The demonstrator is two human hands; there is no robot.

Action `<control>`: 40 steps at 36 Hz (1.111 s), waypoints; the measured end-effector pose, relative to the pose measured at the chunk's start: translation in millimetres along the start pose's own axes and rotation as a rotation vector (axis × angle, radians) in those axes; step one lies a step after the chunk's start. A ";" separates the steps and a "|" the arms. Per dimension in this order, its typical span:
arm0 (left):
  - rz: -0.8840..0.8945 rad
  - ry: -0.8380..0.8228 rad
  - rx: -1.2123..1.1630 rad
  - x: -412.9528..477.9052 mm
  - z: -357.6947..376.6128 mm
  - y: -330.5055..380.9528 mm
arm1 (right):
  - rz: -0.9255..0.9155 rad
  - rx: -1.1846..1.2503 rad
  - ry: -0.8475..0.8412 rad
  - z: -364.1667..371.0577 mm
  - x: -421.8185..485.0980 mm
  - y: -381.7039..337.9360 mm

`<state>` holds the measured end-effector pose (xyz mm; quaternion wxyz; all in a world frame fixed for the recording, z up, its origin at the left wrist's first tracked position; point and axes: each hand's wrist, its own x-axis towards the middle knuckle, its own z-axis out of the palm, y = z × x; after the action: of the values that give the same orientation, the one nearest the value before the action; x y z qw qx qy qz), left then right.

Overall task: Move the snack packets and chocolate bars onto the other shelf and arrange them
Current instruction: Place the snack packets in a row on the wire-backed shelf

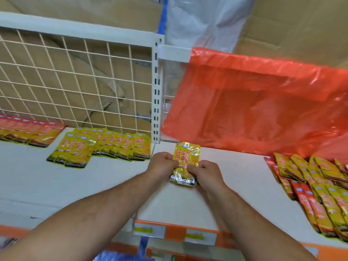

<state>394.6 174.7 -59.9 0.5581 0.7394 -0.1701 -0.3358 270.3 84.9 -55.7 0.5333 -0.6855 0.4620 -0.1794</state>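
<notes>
A small stack of yellow snack packets (186, 159) is held upright-facing between both hands, just right of the shelf divider. My left hand (162, 163) grips its left edge and my right hand (204, 173) grips its right edge. On the left shelf (28, 176) lie overlapping rows of yellow packets (120, 145) with a short front group (74, 150), and red-orange packets (32, 131) at the far left. A loose pile of yellow and red packets (316, 191) lies on the right shelf (244, 185).
A white slotted upright post (157, 91) divides the two shelves. A wire grid back panel (75, 81) stands behind the left shelf with cardboard boxes beyond. A red plastic bag (263, 106) hangs over the right shelf's back. Orange price strips (175, 232) line the front edge.
</notes>
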 end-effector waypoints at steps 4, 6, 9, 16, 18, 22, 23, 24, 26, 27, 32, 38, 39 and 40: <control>0.032 0.017 0.041 7.1 -47.7 -8.2 | 0.008 0.019 -0.020 45.1 -3.1 -11.7; 0.033 0.016 0.041 9.9 -68.4 -12.4 | 0.010 0.034 -0.027 63.0 -4.7 -16.7; 0.019 0.023 0.040 9.3 -92.9 -14.7 | 0.017 0.060 -0.047 82.8 -8.9 -22.6; 0.019 0.094 0.022 0.5 -123.4 -13.8 | -0.020 0.101 -0.092 105.7 -9.8 -33.5; 0.003 0.138 0.020 -5.2 -130.4 -14.1 | -0.031 0.102 -0.127 109.8 -10.0 -35.2; 0.001 0.181 0.005 -18.2 -144.9 -14.3 | -0.027 0.133 -0.213 118.7 -12.0 -38.1; 0.005 0.191 -0.004 -21.3 -148.9 -13.9 | -0.033 0.145 -0.235 121.8 -12.2 -39.5; 0.009 0.203 -0.012 -24.0 -152.8 -14.3 | -0.037 0.154 -0.265 124.7 -12.9 -40.8; 0.003 0.235 -0.025 -30.2 -159.1 -15.7 | -0.040 0.168 -0.317 132.2 -15.1 -40.6; -0.006 0.251 -0.028 -33.0 -161.7 -17.5 | -0.036 0.171 -0.332 135.9 -16.9 -39.8; -0.022 0.280 -0.018 -35.8 -177.6 -24.8 | -0.035 0.139 -0.335 146.4 -18.2 -38.6; -0.029 0.330 0.036 -17.7 -208.8 -19.9 | -0.072 0.159 -0.284 156.9 -12.2 -53.0; -0.025 0.336 0.067 -13.4 -215.3 -19.5 | -0.068 0.159 -0.270 160.4 -10.4 -53.9; -0.020 0.341 0.095 -9.4 -222.3 -19.2 | -0.067 0.159 -0.261 164.4 -9.0 -55.1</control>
<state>538.1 344.9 -41.3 0.5401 0.8128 -0.0810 -0.2026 411.5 185.6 -64.3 0.6354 -0.6735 0.3501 -0.1423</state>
